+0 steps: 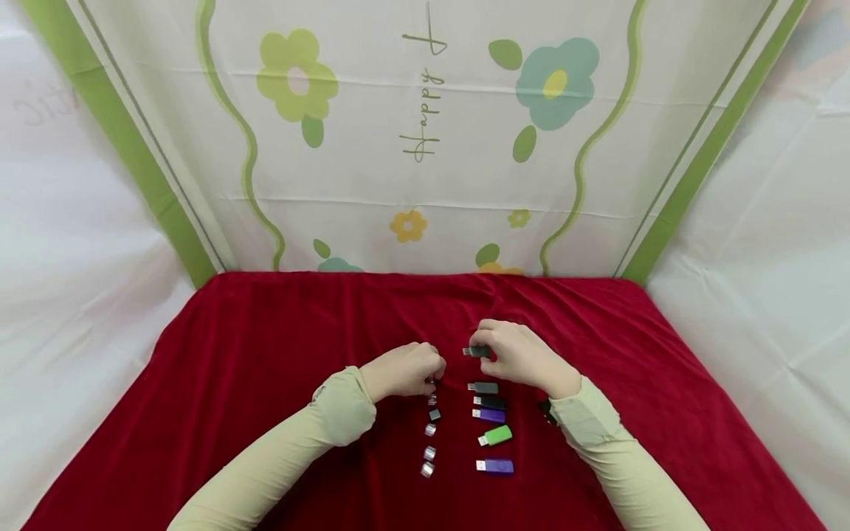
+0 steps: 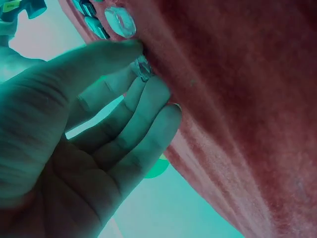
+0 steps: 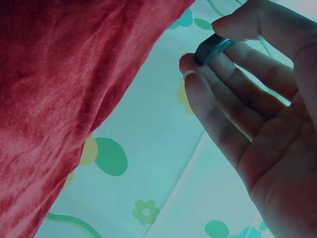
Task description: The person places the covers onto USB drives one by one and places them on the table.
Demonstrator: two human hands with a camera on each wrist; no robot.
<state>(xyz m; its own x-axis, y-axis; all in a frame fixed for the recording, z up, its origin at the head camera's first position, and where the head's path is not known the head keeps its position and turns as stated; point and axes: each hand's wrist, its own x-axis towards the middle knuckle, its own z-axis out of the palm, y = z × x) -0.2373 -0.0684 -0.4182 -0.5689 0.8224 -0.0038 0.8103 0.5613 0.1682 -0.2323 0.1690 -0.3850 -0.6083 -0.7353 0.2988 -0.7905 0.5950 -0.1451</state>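
While the left hand [image 1: 403, 370] pinches a small clear piece [image 2: 143, 68], the right hand [image 1: 521, 355] pinches a dark USB stick [image 1: 476, 352], both beyond the green USB stick [image 1: 495, 436]; other small pieces [image 1: 430, 453] lie left of it; the step seems to be laying rows; the next move likely calls for lowering the dark USB stick gently.
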